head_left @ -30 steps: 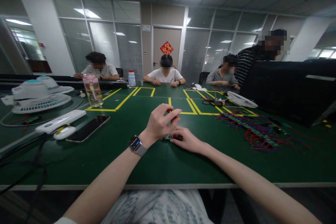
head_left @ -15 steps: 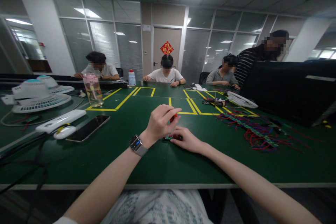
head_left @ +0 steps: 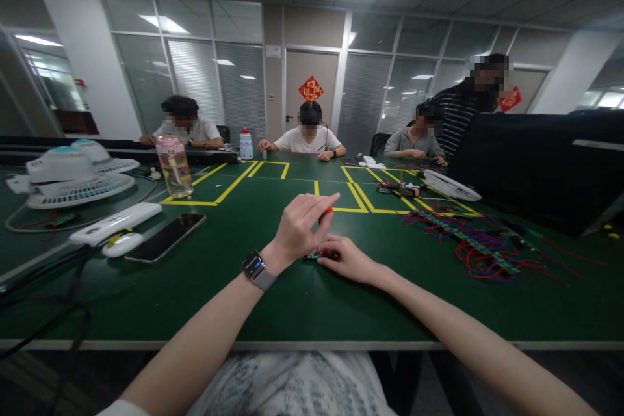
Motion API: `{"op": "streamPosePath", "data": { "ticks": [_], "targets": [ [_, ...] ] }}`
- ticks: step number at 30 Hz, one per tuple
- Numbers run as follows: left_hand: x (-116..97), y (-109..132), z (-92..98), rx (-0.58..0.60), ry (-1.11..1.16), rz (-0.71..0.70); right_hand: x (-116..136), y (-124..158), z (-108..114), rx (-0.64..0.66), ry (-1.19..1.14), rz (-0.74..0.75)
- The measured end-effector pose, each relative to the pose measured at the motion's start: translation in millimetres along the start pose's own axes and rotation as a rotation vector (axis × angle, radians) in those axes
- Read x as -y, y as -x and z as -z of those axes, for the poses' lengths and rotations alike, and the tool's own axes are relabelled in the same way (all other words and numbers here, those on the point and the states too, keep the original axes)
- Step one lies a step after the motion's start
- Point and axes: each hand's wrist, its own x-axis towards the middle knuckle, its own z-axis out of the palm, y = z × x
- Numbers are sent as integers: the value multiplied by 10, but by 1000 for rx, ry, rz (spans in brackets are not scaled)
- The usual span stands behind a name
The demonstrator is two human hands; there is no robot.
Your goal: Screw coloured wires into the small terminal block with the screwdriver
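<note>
My left hand (head_left: 301, 227), with a watch on its wrist, is closed around a small screwdriver (head_left: 329, 210). Only a bit of its orange handle shows between thumb and fingers, and a thin shaft points down. Just below, a small green circuit board (head_left: 312, 257) lies on the green table (head_left: 205, 305). My right hand (head_left: 348, 259) rests on the table with its fingers closed on the board's right side, where something dark and reddish is partly hidden under them. The shaft's tip is too small to make out against the board.
On the left are a phone (head_left: 168, 237), a white mouse (head_left: 123, 245), a white power strip (head_left: 116, 223), a water bottle (head_left: 174, 167) and white fans (head_left: 80, 185). To the right lie wired circuit boards (head_left: 480, 244) before a black monitor (head_left: 546, 172). Several people are across the table.
My left hand's fingers have shifted around the screwdriver handle, hiding more of it. My right hand stays on the board. The standing person at the right has moved slightly left.
</note>
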Motion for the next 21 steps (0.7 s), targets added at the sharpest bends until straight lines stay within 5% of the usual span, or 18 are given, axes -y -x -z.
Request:
{"op": "streamPosePath", "data": {
  "ticks": [21],
  "targets": [
    [-14, -23, 12, 21, 6, -17, -3, 3, -1, 10, 3, -4]
  ]
}}
